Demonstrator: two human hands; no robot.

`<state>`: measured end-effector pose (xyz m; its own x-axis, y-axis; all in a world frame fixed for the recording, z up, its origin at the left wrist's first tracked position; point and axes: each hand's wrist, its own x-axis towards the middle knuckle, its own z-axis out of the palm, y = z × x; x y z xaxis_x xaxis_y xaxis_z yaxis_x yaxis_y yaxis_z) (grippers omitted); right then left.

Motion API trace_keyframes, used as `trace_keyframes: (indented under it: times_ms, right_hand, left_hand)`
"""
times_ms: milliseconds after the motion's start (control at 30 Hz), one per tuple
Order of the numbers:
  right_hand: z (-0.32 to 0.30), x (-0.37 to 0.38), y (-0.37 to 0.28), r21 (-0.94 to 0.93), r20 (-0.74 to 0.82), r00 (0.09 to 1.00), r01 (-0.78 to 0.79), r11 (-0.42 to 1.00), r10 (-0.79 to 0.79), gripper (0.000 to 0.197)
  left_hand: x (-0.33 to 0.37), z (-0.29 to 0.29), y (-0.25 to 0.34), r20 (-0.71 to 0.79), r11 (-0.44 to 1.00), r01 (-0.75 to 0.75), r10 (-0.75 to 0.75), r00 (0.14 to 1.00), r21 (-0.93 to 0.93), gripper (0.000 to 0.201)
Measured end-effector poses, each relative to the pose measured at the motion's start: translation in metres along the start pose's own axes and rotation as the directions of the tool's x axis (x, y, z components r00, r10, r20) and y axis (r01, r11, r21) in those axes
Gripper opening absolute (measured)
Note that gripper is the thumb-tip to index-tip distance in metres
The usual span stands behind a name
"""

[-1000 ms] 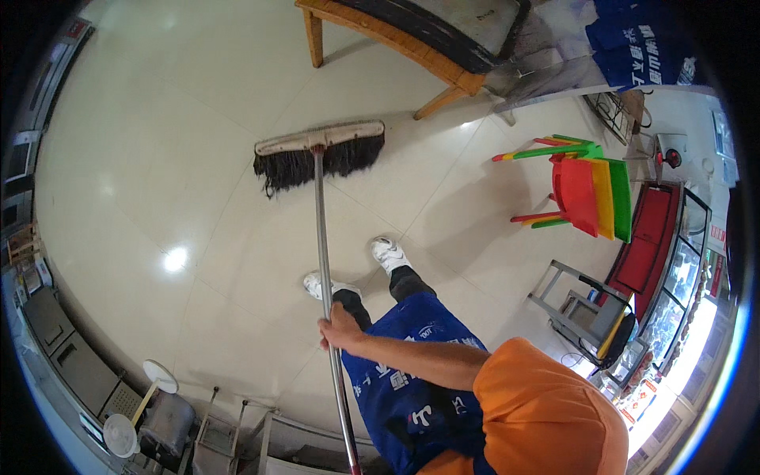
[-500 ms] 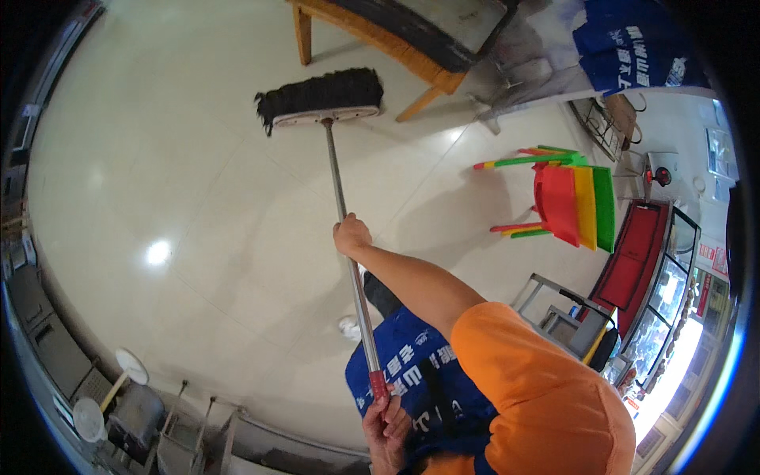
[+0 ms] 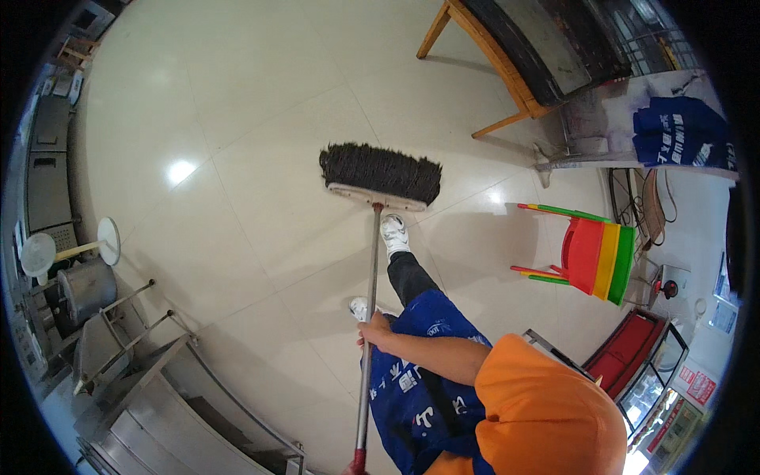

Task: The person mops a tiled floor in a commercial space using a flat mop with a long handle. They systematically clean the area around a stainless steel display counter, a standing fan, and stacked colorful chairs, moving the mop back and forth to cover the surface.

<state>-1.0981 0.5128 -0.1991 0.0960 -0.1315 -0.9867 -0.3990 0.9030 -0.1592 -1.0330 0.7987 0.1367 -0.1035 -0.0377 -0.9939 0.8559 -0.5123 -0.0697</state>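
Note:
A dust mop with a wide, dark, shaggy head (image 3: pixel 381 172) rests on the tiled floor in front of me. Its long metal handle (image 3: pixel 374 269) runs back toward my body and ends in a red grip (image 3: pixel 359 459). My right hand (image 3: pixel 375 329) is closed around the middle of the handle, its arm in an orange sleeve. At the lower edge my left hand (image 3: pixel 349 470) is at the red grip, mostly cut off by the frame. A white shoe (image 3: pixel 394 234) of mine stands just behind the mop head, below my blue apron (image 3: pixel 427 380).
Stacked red, yellow and green plastic chairs (image 3: pixel 582 257) stand at the right. A wooden-legged table (image 3: pixel 507 63) is at the far right. Metal equipment (image 3: pixel 174 412) and a pot (image 3: pixel 87 286) line the left side. A red-based glass case (image 3: pixel 633 348) stands at the lower right.
The mop head has come closer to my feet, and my right hand has moved back toward my body. One foot has stepped forward. The view has shifted, and the left hand has mostly slipped out below.

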Motion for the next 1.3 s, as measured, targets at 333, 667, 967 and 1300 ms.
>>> trace_keyframes:
  times_ms: [333, 667, 967, 1300]
  right_hand:
    - [0.03, -0.068, 0.015, 0.358, 0.207, 0.957, 0.121, 0.926, -0.205, 0.028]
    - [-0.073, -0.131, -0.062, 0.609, 0.038, 0.954, 0.213, 0.764, -0.296, 0.023]
    - [-0.285, -0.123, -0.132, 0.838, -0.208, 0.913, 0.351, 0.417, -0.35, 0.015]
    - [-0.516, 0.062, -0.255, 0.727, -0.546, 0.779, 0.623, 0.287, -0.309, 0.012]
  left_hand:
    - [-0.07, -0.064, 0.098, -0.087, 0.922, 0.072, -0.042, 0.995, 0.381, 0.053]
    - [-0.081, 0.083, 0.183, -0.001, 0.74, -0.176, 0.232, 0.973, 0.649, 0.04]
    - [-0.067, 0.278, 0.191, 0.11, 0.731, -0.301, 0.298, 0.948, 0.613, 0.039]
    - [0.069, 0.617, 0.126, 0.72, 0.427, -0.904, 0.63, 0.292, -0.007, 0.067]
